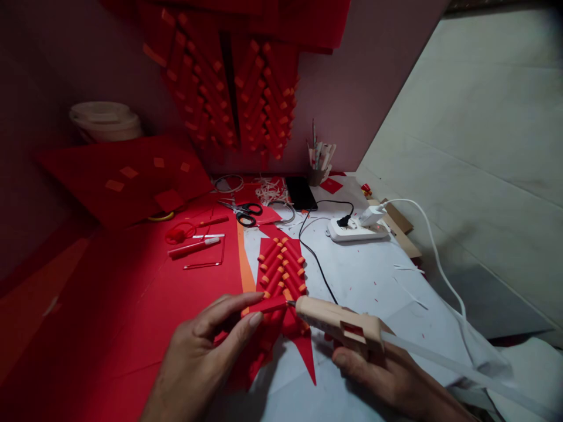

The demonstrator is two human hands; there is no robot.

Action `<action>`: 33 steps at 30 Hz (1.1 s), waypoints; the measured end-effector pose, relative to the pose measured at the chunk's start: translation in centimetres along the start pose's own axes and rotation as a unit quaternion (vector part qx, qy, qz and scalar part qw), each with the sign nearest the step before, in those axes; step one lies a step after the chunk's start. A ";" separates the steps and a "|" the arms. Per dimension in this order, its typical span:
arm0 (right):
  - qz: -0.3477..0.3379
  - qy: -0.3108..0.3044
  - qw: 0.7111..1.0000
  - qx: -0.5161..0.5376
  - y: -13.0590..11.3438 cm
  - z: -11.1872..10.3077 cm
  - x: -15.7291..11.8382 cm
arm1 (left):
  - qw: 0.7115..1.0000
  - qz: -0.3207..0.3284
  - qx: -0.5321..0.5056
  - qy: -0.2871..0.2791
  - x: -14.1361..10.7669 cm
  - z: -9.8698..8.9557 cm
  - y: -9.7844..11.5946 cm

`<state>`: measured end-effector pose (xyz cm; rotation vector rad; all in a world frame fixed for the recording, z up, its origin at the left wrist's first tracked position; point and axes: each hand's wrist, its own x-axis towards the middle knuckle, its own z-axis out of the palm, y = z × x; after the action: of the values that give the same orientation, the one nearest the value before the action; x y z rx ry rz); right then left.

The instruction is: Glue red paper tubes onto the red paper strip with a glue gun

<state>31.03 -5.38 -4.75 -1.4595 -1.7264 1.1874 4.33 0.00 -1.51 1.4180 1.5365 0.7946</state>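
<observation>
Between the thumb and fingers of my left hand [211, 343] is a red paper tube [270, 305] with an orange band at its end. My right hand [382, 369] grips a beige hot glue gun [338, 319], a pale glue stick [440, 363] sticking out of its back. The gun's nozzle meets or nearly meets the tube's right end; I cannot tell if they touch. Just beyond lies a red paper strip [303, 346] bearing several red tubes with orange bands [281, 266], set in a slanted, herringbone pattern. The strip's lower part is partly hidden by my left hand.
Black-handled scissors [246, 212], a black phone [301, 193] and a pen cup [316, 173] are at the back. A white power strip [358, 230] with cords lies right. A red marker [193, 248] rests on red paper [132, 305]. Finished tube clusters [268, 99] hang behind.
</observation>
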 end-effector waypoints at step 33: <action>-0.021 0.012 1.000 0.001 -0.2 0.0 0.3 | 1.000 -0.008 0.011 0.007 0.0 -0.2 -0.7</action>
<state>30.89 -5.08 -4.55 -1.4242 -1.7305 1.1447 3.89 -0.10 -2.07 1.4183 1.5696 0.7823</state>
